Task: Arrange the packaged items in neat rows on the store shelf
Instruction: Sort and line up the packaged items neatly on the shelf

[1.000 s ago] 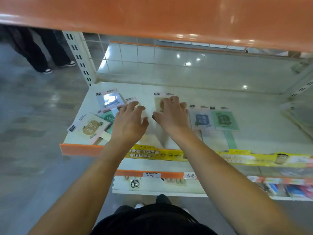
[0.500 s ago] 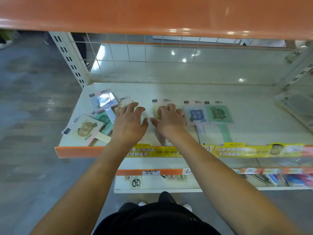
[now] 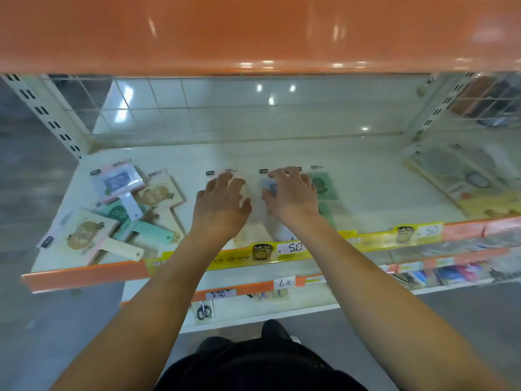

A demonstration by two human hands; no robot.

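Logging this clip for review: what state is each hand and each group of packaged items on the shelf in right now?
left hand: fingers spread, pressing flat on the beige packet.
right hand: fingers spread, flat on the blue packet.
beige packet: flat, in the row.
blue packet: flat, mostly covered.
green packet: flat, at the row's right end.
loose pile: overlapping, skewed, unsorted.
shelf: mostly bare.

place: pretty clearly a retail shop aisle
shelving: white metal store shelf (image 3: 366, 190) with an orange front edge, slotted uprights (image 3: 42, 111), wire-grid back
pricing: yellow price strip (image 3: 293, 248) reading 5.0, handwritten tag (image 3: 286, 283) below
stock: packaged items (image 3: 118, 204) on backing cards; lower shelf looks like scissors (image 3: 203, 310), bit blurry
floor: glossy tiles
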